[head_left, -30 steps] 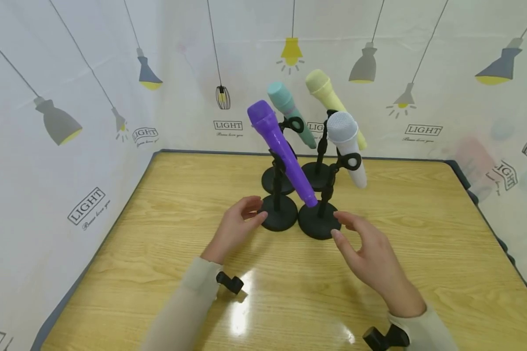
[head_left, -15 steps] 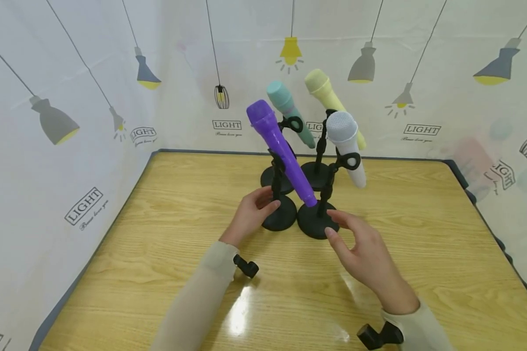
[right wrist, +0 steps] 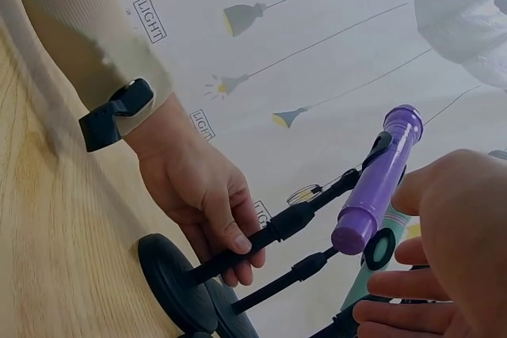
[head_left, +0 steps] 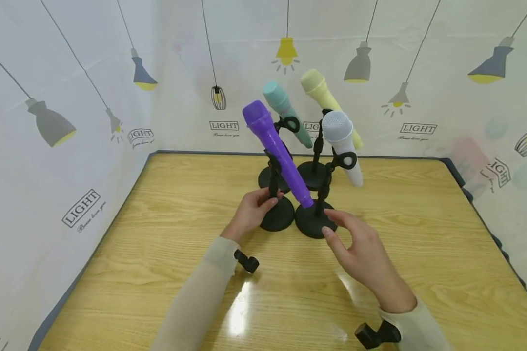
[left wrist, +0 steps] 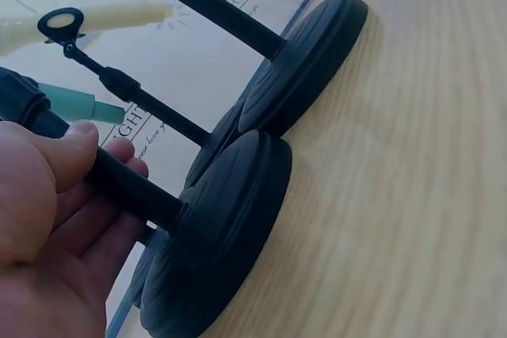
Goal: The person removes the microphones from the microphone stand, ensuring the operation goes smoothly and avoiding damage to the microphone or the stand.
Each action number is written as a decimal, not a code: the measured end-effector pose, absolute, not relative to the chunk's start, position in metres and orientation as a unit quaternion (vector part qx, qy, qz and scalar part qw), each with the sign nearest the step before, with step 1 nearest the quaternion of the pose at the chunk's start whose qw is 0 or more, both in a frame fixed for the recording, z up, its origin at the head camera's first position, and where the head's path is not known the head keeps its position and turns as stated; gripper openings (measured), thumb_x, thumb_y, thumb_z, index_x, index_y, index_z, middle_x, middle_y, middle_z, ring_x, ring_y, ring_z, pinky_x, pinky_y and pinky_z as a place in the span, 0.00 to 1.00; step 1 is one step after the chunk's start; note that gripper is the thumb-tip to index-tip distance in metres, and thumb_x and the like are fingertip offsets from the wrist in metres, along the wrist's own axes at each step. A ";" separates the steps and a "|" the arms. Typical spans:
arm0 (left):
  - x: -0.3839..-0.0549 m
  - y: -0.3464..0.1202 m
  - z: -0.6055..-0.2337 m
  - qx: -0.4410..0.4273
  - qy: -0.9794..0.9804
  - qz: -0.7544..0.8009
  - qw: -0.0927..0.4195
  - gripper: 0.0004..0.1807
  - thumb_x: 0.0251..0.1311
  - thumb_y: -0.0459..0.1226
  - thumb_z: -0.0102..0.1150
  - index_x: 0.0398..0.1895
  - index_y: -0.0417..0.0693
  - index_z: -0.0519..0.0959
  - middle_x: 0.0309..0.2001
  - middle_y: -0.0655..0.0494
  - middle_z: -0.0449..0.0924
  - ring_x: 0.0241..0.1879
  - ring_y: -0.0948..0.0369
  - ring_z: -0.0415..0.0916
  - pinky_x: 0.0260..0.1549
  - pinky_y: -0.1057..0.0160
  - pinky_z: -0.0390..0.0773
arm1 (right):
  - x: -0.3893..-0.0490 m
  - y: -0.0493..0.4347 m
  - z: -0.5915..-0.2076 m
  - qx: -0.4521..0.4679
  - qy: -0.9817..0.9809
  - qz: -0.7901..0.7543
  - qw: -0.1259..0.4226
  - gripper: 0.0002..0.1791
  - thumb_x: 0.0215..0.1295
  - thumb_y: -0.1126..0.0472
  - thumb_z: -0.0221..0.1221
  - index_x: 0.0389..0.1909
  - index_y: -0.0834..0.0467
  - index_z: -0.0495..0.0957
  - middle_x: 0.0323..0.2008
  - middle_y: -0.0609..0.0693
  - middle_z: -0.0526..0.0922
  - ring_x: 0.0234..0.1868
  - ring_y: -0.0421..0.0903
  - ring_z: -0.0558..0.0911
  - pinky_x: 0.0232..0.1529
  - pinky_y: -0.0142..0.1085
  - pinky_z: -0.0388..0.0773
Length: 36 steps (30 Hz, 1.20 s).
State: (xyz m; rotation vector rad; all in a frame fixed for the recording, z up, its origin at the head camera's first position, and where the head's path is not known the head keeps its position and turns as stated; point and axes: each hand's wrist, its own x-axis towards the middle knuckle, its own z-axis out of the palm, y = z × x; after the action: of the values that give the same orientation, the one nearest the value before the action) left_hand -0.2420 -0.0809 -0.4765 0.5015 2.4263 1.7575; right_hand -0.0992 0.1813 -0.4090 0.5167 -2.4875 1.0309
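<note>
In the head view my left hand [head_left: 251,213] grips the post of the front left black microphone stand [head_left: 276,220]. The left wrist view shows the thumb on the near side of that post [left wrist: 139,189] and the fingers curling behind it. A purple microphone [head_left: 278,152] sits tilted in this stand's clip. My right hand [head_left: 365,254] holds nothing; its thumb and fingers are spread beside the base of the front right stand [head_left: 313,226]. That stand bears a white microphone [head_left: 340,132].
Behind them, two more black stands carry a teal microphone [head_left: 282,102] and a pale yellow microphone [head_left: 322,92]. The bases stand close together on the wooden table [head_left: 158,234]. A white cloth printed with lamps [head_left: 171,73] rises along the back and sides.
My left hand has moved right and forward from beside the front left stand and now grips its post. The right hand has shifted slightly left. The stands keep their places.
</note>
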 end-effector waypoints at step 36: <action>-0.204 -0.095 -0.475 0.176 0.814 0.550 0.068 0.09 0.72 0.39 0.70 0.51 0.51 0.92 0.51 0.54 0.93 0.55 0.55 0.90 0.61 0.52 0.86 | -0.154 0.107 -0.319 0.259 -0.834 0.423 0.241 0.30 0.70 0.60 0.74 0.68 0.66 0.78 0.62 0.63 0.86 0.63 0.60 0.87 0.65 0.56 0.84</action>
State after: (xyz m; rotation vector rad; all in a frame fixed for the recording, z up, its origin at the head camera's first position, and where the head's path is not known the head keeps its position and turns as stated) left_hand -0.2039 -0.0952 -0.4754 0.5299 2.4510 1.6571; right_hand -0.1538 0.1073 -0.3195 0.7086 -2.2821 1.1567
